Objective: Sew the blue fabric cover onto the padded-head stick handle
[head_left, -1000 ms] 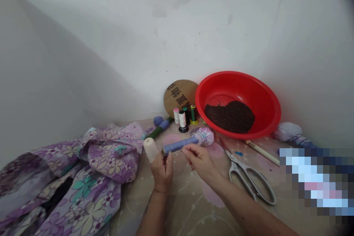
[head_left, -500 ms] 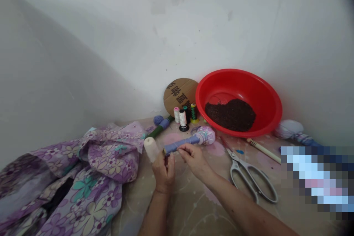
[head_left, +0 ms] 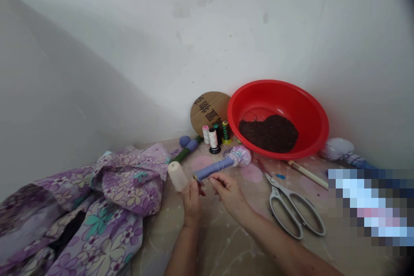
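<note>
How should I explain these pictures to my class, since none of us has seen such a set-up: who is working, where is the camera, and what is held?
There is no machine here: a person works bare-handed. Every picture comes from one camera worn on the head, looking forward and down. The left hand holds the near end of a wrapped stick; the right hand is pinched, seemingly on a thin thread. On the table are scissors, a floral cloth, a cone, four spools and a red basin with something dark inside. Behind stands a cardboard disc.
</note>
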`<state>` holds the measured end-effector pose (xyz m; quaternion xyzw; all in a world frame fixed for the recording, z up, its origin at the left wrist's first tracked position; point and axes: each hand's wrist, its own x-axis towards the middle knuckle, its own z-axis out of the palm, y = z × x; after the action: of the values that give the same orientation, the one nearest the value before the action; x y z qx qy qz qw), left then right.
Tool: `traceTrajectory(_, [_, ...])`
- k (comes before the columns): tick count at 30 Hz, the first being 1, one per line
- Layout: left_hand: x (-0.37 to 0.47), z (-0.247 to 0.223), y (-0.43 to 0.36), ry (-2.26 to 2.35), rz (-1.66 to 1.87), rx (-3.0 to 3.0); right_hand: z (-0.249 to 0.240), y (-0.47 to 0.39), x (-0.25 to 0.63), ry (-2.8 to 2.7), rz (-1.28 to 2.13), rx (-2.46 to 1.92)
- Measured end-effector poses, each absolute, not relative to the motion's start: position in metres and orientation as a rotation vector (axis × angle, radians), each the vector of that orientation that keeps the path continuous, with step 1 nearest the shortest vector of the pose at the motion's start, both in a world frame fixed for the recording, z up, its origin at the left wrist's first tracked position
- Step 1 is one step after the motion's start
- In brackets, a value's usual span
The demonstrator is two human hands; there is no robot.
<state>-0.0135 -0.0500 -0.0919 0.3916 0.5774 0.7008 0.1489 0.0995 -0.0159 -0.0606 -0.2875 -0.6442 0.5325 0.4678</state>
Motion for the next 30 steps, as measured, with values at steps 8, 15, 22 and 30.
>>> traceTrajectory(8, [-0.009,-0.085,-0.050,1.377,1.922,0.947,-0.055,-0.031,0.099,-1.590,1.324,-0.622])
traceTrajectory(15, [-0.010,-0.084,-0.049,1.429,1.913,0.968,-0.066,-0.027,0.096,-1.545,1.314,-0.620])
traceTrajectory(22, [-0.017,-0.094,-0.047,1.402,1.916,1.049,-0.067,-0.023,0.096,-1.549,1.331,-0.614])
traceTrajectory(30, [-0.020,-0.098,-0.045,1.429,1.911,1.090,-0.063,-0.022,0.097,-1.609,1.343,-0.599])
